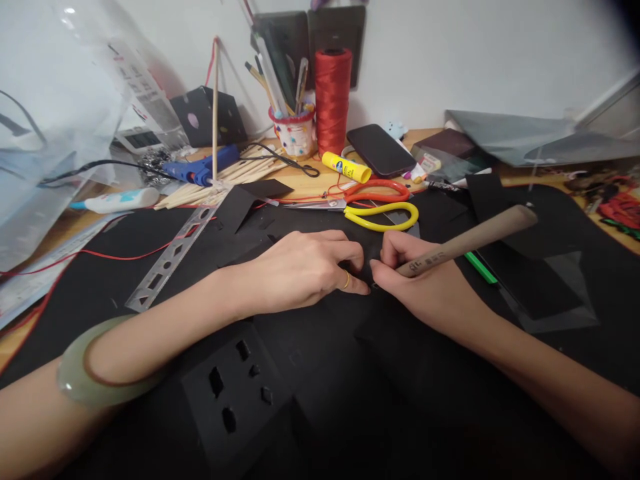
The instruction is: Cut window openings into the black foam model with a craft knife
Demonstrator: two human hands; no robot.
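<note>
My right hand (425, 280) is closed around a pen-shaped tool (465, 241) with a thick grey-brown handle marked with dark characters. The handle slants up to the right; its working tip is hidden at my fingers. Just left of it, my left hand (310, 267) rests palm down on the black surface, fingers bent and apart, fingertips touching down close to the tool. A gold ring and a pale green bangle are on that arm. Below lies a black card (240, 387) with several small cut-out holes.
Scissors (383, 205) with orange and yellow handles lie beyond my hands, near a yellow glue stick (346, 167). A clear stencil ruler (170, 260) is on the left. Behind stand a blue glue gun (200, 167), pen cup (295, 132), red thread spool (333, 100) and phone (381, 149).
</note>
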